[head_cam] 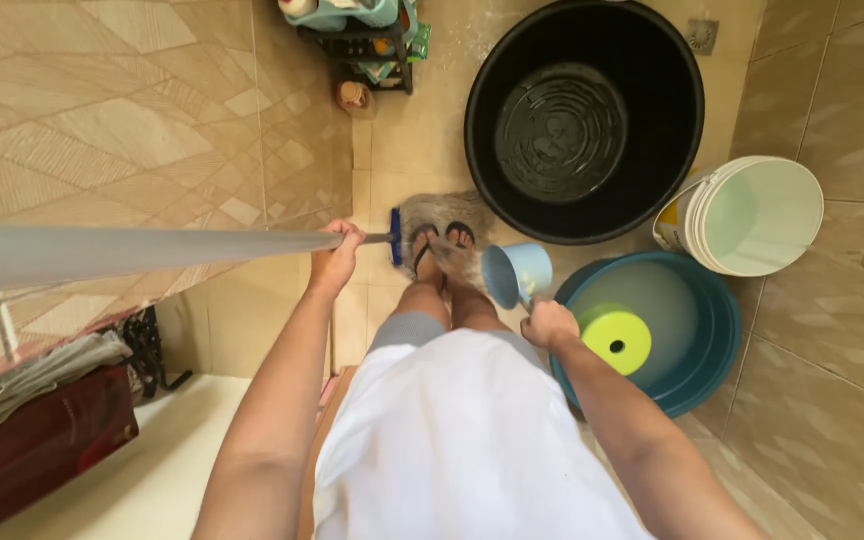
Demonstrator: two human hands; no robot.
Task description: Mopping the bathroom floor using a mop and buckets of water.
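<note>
Beige tiled bathroom floor [422, 130] | left hand [336, 258] gripping broom handle [132, 250] | right hand [548, 324] gripping blue scoop [515, 273]

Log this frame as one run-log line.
left hand: grips mop handle | right hand: holds blue scoop, tilted over feet | mop head: on floor by black tub

The floor [822, 400] has big tan tiles, and it looks wet. The wall [142, 130] on the left has tan tiles with slanted lines. A small drain [702, 35] sits in the far corner. Soft daylight fills the little room.
</note>
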